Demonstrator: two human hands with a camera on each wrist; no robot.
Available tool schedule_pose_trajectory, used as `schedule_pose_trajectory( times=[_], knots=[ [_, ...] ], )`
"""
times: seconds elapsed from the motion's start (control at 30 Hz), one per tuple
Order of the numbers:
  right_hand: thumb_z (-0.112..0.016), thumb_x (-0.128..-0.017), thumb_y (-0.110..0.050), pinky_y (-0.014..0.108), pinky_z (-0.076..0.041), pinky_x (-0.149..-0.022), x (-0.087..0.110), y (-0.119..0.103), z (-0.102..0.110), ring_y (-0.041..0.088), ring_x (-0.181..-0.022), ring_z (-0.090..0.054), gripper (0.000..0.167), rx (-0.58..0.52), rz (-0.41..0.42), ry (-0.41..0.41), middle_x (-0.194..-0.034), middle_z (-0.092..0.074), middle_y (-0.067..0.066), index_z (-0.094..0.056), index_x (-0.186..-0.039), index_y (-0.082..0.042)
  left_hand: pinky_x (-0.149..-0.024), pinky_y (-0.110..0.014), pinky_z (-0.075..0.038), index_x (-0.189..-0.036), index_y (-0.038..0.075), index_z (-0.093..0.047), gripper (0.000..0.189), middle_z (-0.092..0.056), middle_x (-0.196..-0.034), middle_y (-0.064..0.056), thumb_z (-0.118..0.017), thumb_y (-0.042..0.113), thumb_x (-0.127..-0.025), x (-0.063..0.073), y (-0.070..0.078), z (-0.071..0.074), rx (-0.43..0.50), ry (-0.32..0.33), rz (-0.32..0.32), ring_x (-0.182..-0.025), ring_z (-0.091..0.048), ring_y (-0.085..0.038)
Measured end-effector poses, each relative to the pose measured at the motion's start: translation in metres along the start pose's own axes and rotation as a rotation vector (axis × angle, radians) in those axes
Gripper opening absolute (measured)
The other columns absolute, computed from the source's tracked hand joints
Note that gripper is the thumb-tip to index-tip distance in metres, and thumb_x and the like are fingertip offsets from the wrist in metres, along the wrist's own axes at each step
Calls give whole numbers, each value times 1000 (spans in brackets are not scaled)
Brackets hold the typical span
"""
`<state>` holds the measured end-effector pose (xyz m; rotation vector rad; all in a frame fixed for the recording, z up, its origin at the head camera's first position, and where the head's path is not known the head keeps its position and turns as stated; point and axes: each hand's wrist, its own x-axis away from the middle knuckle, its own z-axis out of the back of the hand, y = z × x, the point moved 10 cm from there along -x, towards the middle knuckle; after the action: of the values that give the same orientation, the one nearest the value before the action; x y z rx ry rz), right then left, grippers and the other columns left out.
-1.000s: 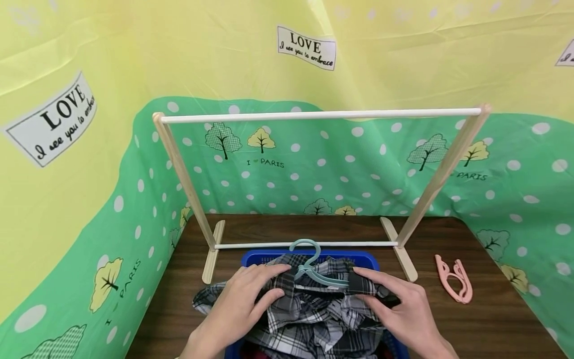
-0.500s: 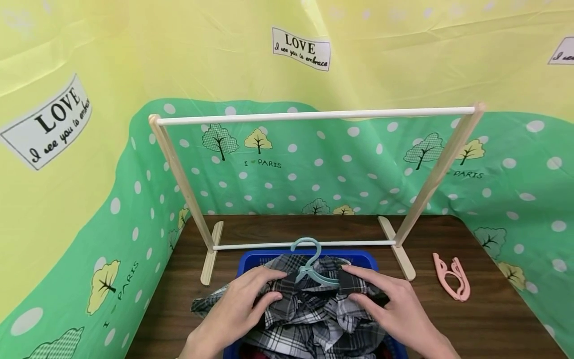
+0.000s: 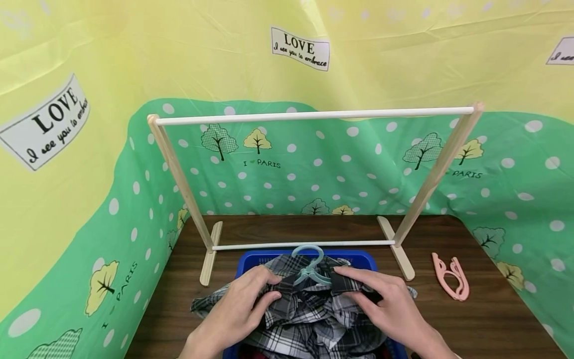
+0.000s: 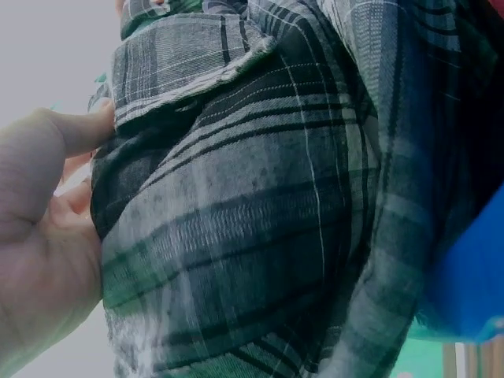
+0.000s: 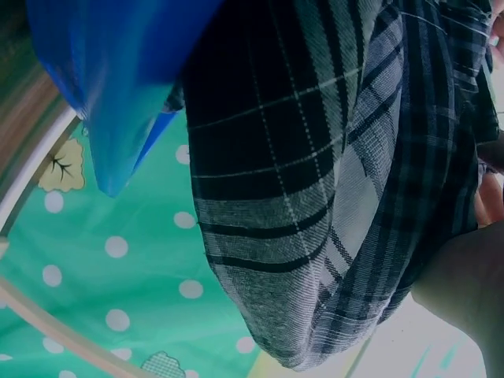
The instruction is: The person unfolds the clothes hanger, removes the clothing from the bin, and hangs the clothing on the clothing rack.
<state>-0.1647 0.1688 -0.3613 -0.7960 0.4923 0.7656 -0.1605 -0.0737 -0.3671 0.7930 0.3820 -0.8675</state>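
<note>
A black, grey and white plaid shirt (image 3: 305, 319) lies bunched over a blue basket (image 3: 253, 258). The light-blue hanger (image 3: 308, 271) sits in its collar, hook upward, its arms mostly hidden by cloth. My left hand (image 3: 237, 306) pinches the left side of the collar between thumb and fingers. On the opposite side my right hand (image 3: 390, 304) pinches the other collar flap. In the left wrist view, the left thumb (image 4: 87, 130) presses on a fold of plaid cloth. Plaid fabric (image 5: 315, 181) fills much of the right wrist view, with part of the right hand (image 5: 465, 291) at its edge.
Behind the basket stands a wooden rack with a white top rod (image 3: 314, 115) and a lower rod (image 3: 287, 246). A pink folding hanger (image 3: 450, 279) lies on the brown table (image 3: 493, 324) at right. Patterned green-and-yellow cloth (image 3: 287, 189) surrounds the table.
The right hand has moved left with its collar flap, covering more of the hanger's arm. The hanger's hook has tipped and dropped slightly. The left hand has shifted slightly left.
</note>
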Motion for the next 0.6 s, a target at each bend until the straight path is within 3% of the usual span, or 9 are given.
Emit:
schedule_pose_trajectory(
  times=[0.17, 0.27, 0.4, 0.5, 0.6],
  knots=[
    [-91, -72, 19, 17, -44, -65, 3, 3, 0, 7, -85, -74, 77, -46, -13, 19, -123, -82, 10, -76, -141, -14, -86, -28, -59, -124, 15, -68, 20, -70, -113, 4, -74, 7, -106, 0, 2, 2, -69, 28, 7, -103, -69, -12],
    [-91, -72, 19, 14, -40, -59, 4, 5, 1, -2, -70, -61, 76, -53, -27, 31, -122, -82, 13, -77, -140, -13, -84, -29, -60, -120, 16, -69, 14, -69, -113, 6, -74, 12, -107, 0, 1, 4, -118, 51, 40, -102, -69, -11],
    [-91, -72, 20, 11, -36, -55, 6, 7, 3, -8, -61, -46, 76, -44, -38, 41, -123, -81, 15, -77, -139, -12, -82, -31, -61, -114, 17, -69, 4, -68, -117, 4, -70, 18, -111, 1, -3, 8, -147, 71, 93, -103, -69, -12],
    [-91, -71, 20, 13, -39, -59, 6, 7, 4, -3, -70, -62, 77, -22, -35, 47, -124, -81, 14, -77, -140, -12, -79, -32, -61, -109, 16, -68, 4, -68, -121, 1, -72, 15, -109, 2, -4, 10, -182, 92, 115, -102, -70, -13],
    [-92, -71, 20, 16, -42, -63, 5, 8, 5, 5, -83, -73, 77, 4, -28, 51, -125, -81, 13, -77, -140, -12, -78, -32, -61, -106, 17, -67, 16, -69, -123, 2, -77, 5, -103, 4, -6, 14, -216, 119, 134, -102, -71, -13]
  ],
)
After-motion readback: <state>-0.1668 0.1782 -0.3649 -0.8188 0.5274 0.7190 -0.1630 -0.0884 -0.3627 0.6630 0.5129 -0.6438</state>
